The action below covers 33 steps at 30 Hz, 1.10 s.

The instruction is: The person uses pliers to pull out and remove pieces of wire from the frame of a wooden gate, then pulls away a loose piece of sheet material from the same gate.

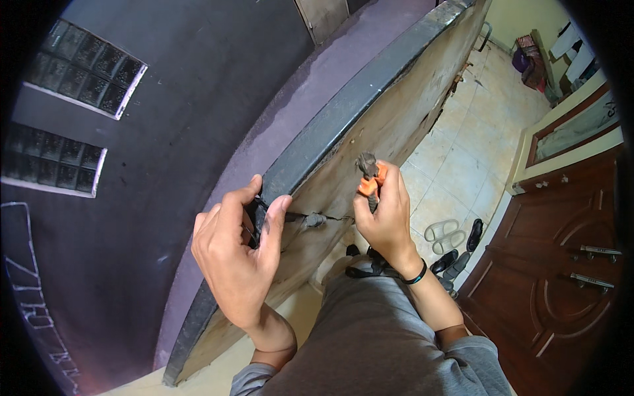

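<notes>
My left hand (234,244) is curled round a black object (256,214) at the dark top edge of a low wall. Its fingers cover most of that object, so its kind is unclear. From it a dark stem with a grey cylindrical fitting (316,220) points right, across the wall's stained inner face. My right hand (391,224) is closed on a pair of pliers (367,166) with orange grips, the metal head pointing up. The pliers are apart from the fitting, to its upper right.
The low wall (376,99) runs diagonally, with a dark building wall (198,79) beyond it. At right are a tiled floor (456,142), pale sandals (444,235), dark shoes (475,234) and a carved wooden door (548,284). Bags (528,63) lie farther back.
</notes>
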{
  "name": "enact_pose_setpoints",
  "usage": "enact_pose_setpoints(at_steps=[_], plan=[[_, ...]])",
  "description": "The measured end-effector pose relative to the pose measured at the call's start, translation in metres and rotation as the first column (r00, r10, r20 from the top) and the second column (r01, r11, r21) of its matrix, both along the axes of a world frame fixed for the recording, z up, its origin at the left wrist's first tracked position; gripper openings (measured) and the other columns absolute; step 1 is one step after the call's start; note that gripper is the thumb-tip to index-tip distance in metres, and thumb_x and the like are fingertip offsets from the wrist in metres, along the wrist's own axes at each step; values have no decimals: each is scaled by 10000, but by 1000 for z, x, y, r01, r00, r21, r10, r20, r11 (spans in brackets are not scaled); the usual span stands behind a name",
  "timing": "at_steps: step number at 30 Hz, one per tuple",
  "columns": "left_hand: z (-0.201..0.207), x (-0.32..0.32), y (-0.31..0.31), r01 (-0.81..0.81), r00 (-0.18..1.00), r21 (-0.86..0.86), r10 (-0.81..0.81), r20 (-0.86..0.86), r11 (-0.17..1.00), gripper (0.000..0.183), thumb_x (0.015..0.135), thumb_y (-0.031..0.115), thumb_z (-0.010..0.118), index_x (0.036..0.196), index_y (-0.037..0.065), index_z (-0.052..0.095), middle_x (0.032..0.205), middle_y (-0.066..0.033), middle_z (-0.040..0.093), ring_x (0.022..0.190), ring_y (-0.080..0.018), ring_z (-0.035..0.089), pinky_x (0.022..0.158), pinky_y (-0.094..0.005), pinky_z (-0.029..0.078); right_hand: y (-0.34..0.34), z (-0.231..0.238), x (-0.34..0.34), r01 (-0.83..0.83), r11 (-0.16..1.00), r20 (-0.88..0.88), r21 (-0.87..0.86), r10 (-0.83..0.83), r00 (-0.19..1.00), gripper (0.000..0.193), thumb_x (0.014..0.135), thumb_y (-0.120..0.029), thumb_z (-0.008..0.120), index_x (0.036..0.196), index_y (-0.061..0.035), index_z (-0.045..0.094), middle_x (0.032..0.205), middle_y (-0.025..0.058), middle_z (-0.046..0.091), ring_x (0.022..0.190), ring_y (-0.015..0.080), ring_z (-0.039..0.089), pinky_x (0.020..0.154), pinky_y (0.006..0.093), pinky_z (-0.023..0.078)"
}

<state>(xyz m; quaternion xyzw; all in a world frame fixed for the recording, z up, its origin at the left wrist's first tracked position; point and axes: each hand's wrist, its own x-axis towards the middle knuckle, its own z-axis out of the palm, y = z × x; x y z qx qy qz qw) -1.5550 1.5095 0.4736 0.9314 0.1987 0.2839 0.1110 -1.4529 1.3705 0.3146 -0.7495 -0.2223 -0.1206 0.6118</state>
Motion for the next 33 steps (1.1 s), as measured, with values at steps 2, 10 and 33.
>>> enact_pose_setpoints(at_steps=[2,10,33], plan=[[-2,0,0,-5,1000,-10,5,7,1000,306,800,220,887,1001,27,761,560,-19,432,523,-168,379,599,-334,298,1,1,-2,-53,998,-76,25,55,996,352,864,-22,658,1199,20,559,922,104,595,822,156,606,701,289,509],[-3,2,-6,-47,999,-50,47,11,998,332,787,217,899,1036,49,758,586,-2,428,560,-150,394,595,-323,313,-34,-1,-15,-319,870,-594,376,490,638,354,928,-78,777,1217,12,594,899,-3,632,816,60,583,750,242,520],[-58,4,-93,415,881,-217,-449,-146,884,380,780,256,883,667,64,576,545,-52,492,518,-214,393,583,-353,302,-75,2,-88,-108,990,-6,94,109,994,565,673,-39,834,1149,-13,531,1211,216,526,1117,386,544,971,461,474]])
